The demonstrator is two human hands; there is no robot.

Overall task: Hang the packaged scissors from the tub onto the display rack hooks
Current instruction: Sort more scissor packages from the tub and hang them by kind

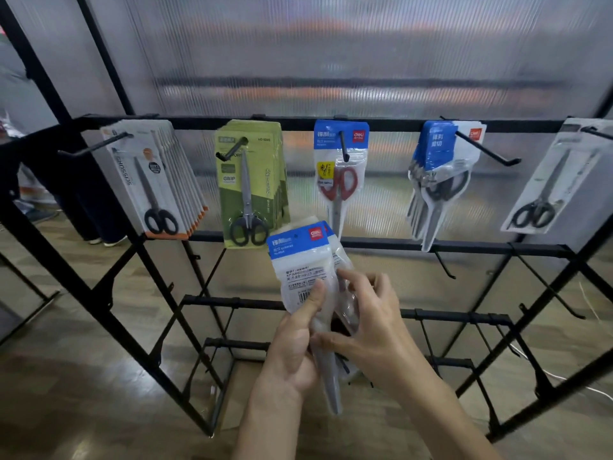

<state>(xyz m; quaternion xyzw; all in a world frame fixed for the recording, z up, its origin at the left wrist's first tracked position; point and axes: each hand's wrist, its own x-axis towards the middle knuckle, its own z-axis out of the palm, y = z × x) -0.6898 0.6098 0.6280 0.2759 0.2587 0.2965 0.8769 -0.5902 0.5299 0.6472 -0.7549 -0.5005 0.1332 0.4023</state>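
Blue-topped scissors packets [300,260], two at least, sit below the rack [365,124] with five stocked hooks; our left hand [292,346] grips them, our right hand [371,320] pinches the rear one.

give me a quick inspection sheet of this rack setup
surface: black rack, top rail with five hooks, bare hooks lower down
job's things: five hung scissor sets: white, green, one red-handled pack, blue-topped bunch, grey pack; held packs show their backs
clutter: nothing seen
hands: left hand grips held packs; right hand pinches one of them
cables: white cable on floor, right
surroundings: ribbed translucent panel; wood floor; tub not in view
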